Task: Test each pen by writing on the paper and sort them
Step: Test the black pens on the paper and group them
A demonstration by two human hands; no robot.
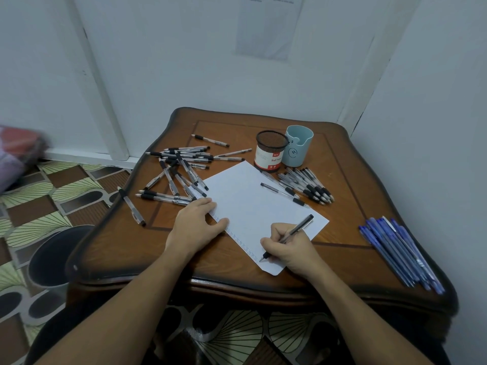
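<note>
White walls meet in a corner behind a dark brown wooden table with a carved edge. A white sheet of paper lies slantwise at its middle. The right hand pinches a slim dark pen between curled fingers and thumb, with the tip touching the paper's near edge beside a row of small marks. The left hand lies flat, fingers straight, pressing on the paper's left edge. A loose heap of black-grip pens sprawls to the far left, and a neater group of black-grip pens lies right of the sheet. A bundle of blue pens rests at the near right. A black mesh cup and a pale blue cup stand side by side beyond the paper.
</note>
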